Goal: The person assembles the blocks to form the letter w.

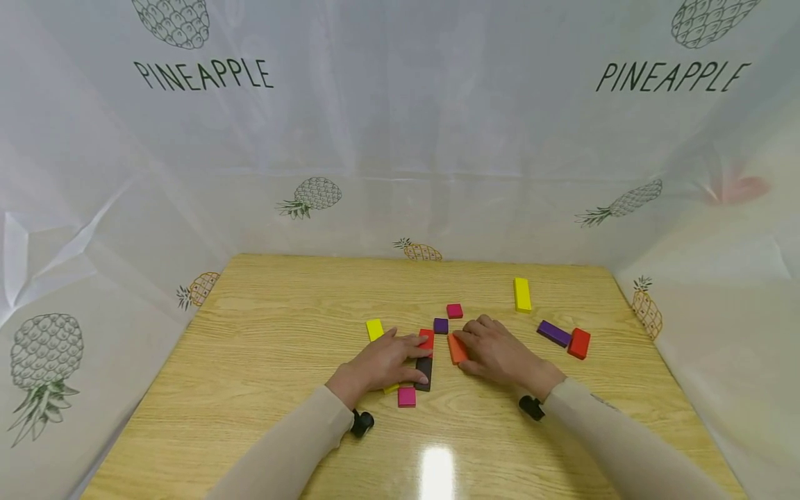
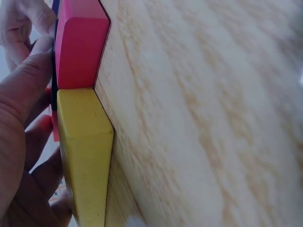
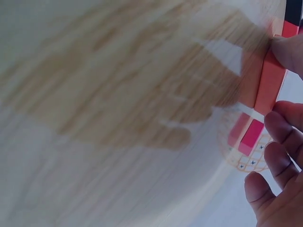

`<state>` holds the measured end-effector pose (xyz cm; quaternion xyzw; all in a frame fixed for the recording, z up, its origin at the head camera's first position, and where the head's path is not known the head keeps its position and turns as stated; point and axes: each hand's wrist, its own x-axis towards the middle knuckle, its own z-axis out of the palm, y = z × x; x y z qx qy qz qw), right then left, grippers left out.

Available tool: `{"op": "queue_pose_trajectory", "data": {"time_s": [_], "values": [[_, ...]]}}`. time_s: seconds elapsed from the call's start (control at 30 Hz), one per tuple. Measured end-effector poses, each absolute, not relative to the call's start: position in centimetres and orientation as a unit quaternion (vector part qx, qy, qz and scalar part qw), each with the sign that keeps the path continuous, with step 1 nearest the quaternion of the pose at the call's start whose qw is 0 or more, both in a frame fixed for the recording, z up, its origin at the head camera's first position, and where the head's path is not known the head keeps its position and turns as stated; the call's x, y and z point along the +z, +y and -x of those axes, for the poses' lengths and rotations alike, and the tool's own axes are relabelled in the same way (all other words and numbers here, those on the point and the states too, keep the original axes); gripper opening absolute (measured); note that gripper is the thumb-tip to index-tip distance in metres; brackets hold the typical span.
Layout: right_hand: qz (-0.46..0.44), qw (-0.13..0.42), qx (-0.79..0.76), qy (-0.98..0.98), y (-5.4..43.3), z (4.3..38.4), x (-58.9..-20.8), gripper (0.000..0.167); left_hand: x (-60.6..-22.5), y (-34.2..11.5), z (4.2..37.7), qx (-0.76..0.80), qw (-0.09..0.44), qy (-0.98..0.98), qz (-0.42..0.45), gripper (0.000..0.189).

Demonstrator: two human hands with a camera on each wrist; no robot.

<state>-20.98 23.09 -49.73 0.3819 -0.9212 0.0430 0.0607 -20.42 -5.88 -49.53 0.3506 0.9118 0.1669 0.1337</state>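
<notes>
My left hand (image 1: 386, 362) lies over the blocks in the middle of the table, fairly straight fingers touching a red block (image 1: 426, 335) and the thumb on a black block (image 1: 423, 380) in line with it. Partly under this hand is a yellow block (image 1: 373, 327); its end also shows in the left wrist view (image 2: 87, 156). A pink block (image 1: 407, 397) sits at the near end, against the yellow one. With thumb and fingertips, my right hand (image 1: 496, 353) pinches an orange block (image 1: 457, 349) at its two ends. That block stands slightly apart, right of the red and black ones.
Beyond the hands lie a small purple block (image 1: 441, 326) and a pink-red block (image 1: 454, 311). Farther right are a yellow block (image 1: 522, 295), a longer purple block (image 1: 553, 333) and a red block (image 1: 579, 344). White pineapple-print sheeting (image 1: 400, 139) surrounds the wooden table (image 1: 281, 298).
</notes>
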Motion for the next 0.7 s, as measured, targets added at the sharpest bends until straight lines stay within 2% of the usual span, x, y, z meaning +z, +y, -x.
{"op": "queue_pose_trajectory", "data": {"time_s": [0.7], "values": [[-0.364, 0.061, 0.044, -0.928, 22.58, 21.48, -49.79, 0.059, -49.66, -5.98, 20.59, 0.176, 0.136, 0.91, -0.351, 0.065]]}}
